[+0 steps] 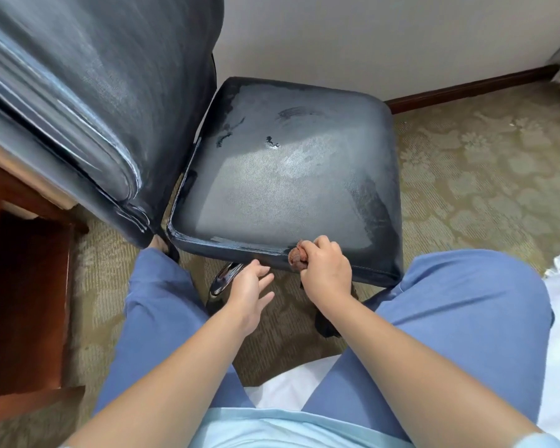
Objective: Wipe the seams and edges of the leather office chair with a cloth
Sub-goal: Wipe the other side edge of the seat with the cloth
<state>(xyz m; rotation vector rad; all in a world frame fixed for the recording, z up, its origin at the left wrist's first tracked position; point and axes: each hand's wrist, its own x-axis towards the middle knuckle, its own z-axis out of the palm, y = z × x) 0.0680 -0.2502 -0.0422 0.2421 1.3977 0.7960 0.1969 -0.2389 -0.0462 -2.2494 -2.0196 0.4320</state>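
Observation:
The dark leather chair seat [288, 176] fills the middle of the view, dusty and scuffed, with its backrest [88, 92] rising at the left. My right hand [325, 270] is closed on a bunched reddish-brown cloth [296, 255] and presses it against the seam along the seat's near edge. My left hand [249, 292] hovers just below that edge, fingers spread and holding nothing, close to a chrome part of the chair base [223, 279].
A brown wooden cabinet [23, 286] stands at the left beside the backrest. Patterned green carpet [482, 176] covers the floor. A white wall with a dark baseboard [466, 88] runs behind the chair. My blue-trousered knees flank the seat's near edge.

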